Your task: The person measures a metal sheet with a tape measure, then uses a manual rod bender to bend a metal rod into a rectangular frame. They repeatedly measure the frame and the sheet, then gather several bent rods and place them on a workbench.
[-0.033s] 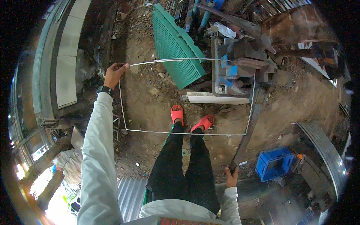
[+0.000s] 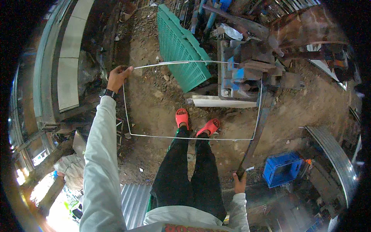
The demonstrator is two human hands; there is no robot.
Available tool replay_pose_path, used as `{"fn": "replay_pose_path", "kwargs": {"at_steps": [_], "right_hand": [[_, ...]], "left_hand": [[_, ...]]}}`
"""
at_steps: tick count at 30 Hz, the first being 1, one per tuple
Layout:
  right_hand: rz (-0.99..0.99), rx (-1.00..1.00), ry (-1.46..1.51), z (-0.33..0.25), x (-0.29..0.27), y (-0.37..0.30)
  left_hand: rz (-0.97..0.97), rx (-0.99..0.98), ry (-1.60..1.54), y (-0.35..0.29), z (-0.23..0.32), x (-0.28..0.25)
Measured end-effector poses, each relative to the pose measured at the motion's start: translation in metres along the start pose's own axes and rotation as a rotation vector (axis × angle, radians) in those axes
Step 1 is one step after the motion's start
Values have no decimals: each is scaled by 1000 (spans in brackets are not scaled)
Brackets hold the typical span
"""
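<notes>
The left hand (image 2: 119, 77) pinches the wire frame (image 2: 166, 63) by its upper left corner, above the dirt floor (image 2: 154, 112), its right part at the blue machine (image 2: 238, 73); the right hand (image 2: 239, 183) grips a bar (image 2: 250, 150). Nearby (amid clutter) are a green crate (image 2: 185, 58) and a blue crate (image 2: 270, 168).

Dim ground (image 2: 150, 116), blown-out glare lower left, haze lower right, fisheye-bent edges, black corners

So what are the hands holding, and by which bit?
The left hand pinches the wire frame at its upper-left corner; the right hand grips the dark bar by its near end.
</notes>
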State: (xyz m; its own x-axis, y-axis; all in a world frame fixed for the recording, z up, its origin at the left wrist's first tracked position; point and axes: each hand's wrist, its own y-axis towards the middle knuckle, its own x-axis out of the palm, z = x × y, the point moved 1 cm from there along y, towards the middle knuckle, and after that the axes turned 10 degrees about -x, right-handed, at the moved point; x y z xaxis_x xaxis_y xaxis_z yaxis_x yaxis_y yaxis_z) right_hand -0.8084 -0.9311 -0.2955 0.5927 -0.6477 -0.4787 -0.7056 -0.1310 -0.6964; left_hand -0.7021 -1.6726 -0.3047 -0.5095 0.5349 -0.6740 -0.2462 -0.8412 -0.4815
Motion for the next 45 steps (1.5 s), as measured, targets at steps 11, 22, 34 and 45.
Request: {"fn": "replay_pose_path", "kwargs": {"at_steps": [11,22,34,45], "right_hand": [[380,-632,-9,-156,-32,116],[67,-1111,-802,-621,195,138],[305,-637,-643,-343,-141,107],[459,-393,784,-315,-105,311]], "left_hand": [[-124,-150,-671,-33,-45,-8],[-38,-307,-466,-50,-54,1],[-4,-221,-625,-51,-12,11],[155,-228,-451,-89,-28,-10]]}}
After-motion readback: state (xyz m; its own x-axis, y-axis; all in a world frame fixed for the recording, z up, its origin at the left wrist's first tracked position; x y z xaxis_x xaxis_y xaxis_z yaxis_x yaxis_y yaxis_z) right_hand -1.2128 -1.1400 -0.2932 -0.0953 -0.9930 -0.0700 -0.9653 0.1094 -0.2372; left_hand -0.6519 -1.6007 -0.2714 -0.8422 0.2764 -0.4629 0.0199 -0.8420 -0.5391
